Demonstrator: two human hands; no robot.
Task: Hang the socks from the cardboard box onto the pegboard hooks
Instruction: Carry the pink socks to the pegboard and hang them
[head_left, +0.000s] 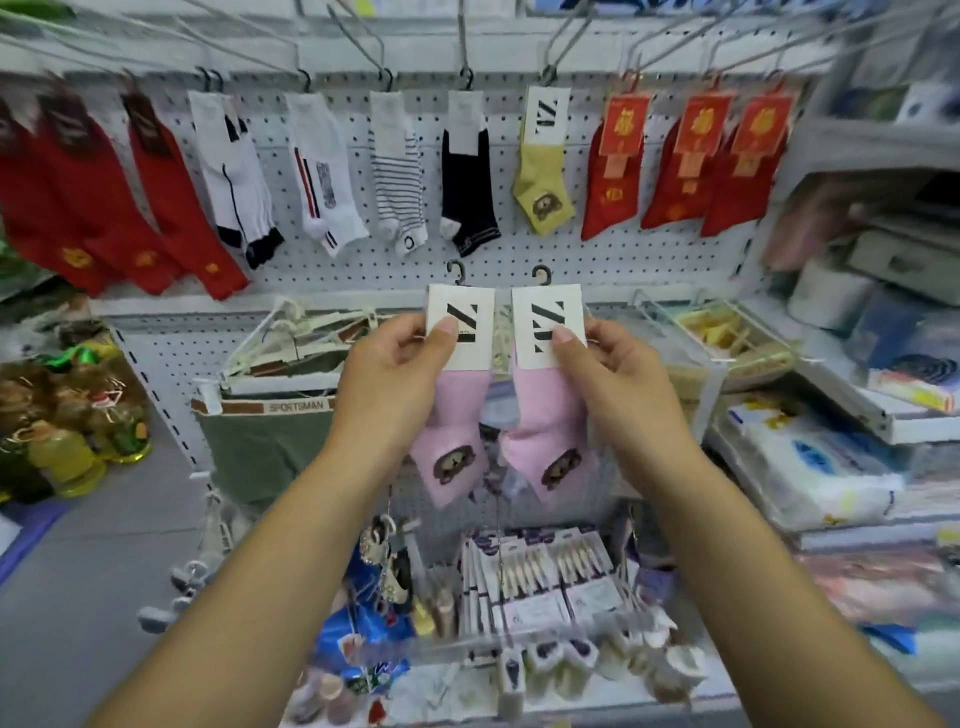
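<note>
Two pink socks (460, 415), one pinched by its card (467, 299) in left grip (400, 358), one in right grip (610, 364), may slip or miss pegboard hooks (563, 44) if hung simult.

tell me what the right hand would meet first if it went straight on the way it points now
Probably the yellow ankle sock hanging on the white pegboard: the right hand, pinching a pink sock by its card, points up toward it. Depth is unclear.
</note>
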